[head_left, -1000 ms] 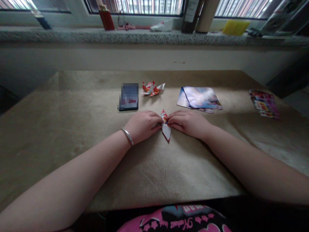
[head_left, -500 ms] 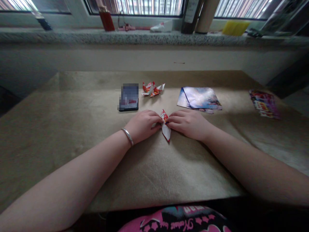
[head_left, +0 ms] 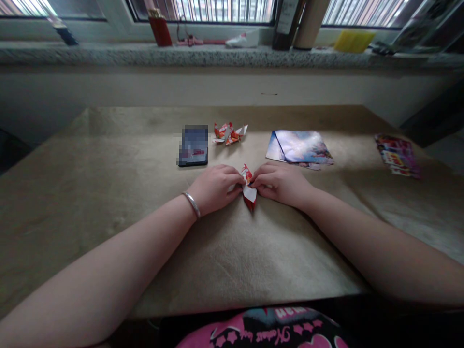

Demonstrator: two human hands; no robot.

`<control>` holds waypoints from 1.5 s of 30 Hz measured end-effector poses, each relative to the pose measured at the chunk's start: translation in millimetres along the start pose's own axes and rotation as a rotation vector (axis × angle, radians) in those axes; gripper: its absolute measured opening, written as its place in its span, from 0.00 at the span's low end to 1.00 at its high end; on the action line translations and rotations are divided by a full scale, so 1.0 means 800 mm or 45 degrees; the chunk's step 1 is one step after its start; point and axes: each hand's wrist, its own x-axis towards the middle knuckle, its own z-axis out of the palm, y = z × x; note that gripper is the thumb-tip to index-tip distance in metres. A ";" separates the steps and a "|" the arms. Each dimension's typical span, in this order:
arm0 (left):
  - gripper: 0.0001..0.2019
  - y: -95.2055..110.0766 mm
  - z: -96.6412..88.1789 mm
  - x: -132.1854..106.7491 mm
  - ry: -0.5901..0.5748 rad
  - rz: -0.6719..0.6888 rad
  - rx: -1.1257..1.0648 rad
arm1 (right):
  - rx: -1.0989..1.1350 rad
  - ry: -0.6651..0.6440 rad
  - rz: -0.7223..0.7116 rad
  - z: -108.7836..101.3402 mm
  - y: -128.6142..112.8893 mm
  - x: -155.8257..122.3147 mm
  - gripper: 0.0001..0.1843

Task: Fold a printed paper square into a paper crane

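Note:
A small folded paper piece (head_left: 250, 192), white with red and blue edges, lies on the tan table (head_left: 108, 193) between my hands. My left hand (head_left: 213, 187), with a silver bracelet at the wrist, has its fingers curled and pinches the paper's left side. My right hand (head_left: 281, 183) is curled too and pinches the paper's right side near its top. The lower tip of the paper points toward me.
A dark phone (head_left: 194, 145) lies just behind my left hand. Beside it sits a finished red-and-white folded paper figure (head_left: 229, 132). Printed sheets (head_left: 299, 147) lie behind my right hand, more coloured papers (head_left: 397, 154) at the far right. A windowsill (head_left: 217, 54) carries assorted items.
The paper's lower tip has lifted or folded slightly, so it looks shorter. My right fingers have curled in tighter on it. My left hand has hardly moved.

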 end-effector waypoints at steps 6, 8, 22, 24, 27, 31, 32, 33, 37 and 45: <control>0.12 0.004 -0.007 0.000 -0.055 0.036 0.062 | 0.193 0.023 0.036 0.004 0.006 0.000 0.07; 0.12 0.004 -0.007 0.001 -0.061 0.041 0.090 | 0.226 0.038 0.061 0.006 0.007 0.000 0.07; 0.09 0.014 -0.004 0.009 -0.034 0.147 0.493 | -0.152 0.017 0.043 0.001 -0.011 -0.001 0.10; 0.08 0.015 -0.002 0.009 -0.008 0.161 0.534 | -0.207 -0.004 0.023 0.000 -0.013 0.000 0.10; 0.07 0.018 -0.002 0.010 0.005 0.158 0.565 | -0.258 -0.015 0.023 0.001 -0.013 0.001 0.09; 0.08 0.020 -0.001 0.013 -0.001 0.040 0.484 | -0.271 -0.006 0.046 0.002 -0.014 0.004 0.09; 0.07 0.019 0.000 0.014 0.001 0.007 0.449 | -0.259 0.009 0.065 0.002 -0.014 0.005 0.08; 0.07 0.018 0.001 0.014 0.004 -0.019 0.409 | -0.238 0.026 0.088 0.003 -0.014 0.005 0.08; 0.05 0.010 0.007 0.014 0.013 -0.069 0.211 | -0.127 0.060 0.150 0.005 -0.011 0.005 0.06; 0.07 0.009 0.003 0.011 0.027 0.026 0.321 | -0.236 -0.008 0.054 0.003 -0.012 0.004 0.08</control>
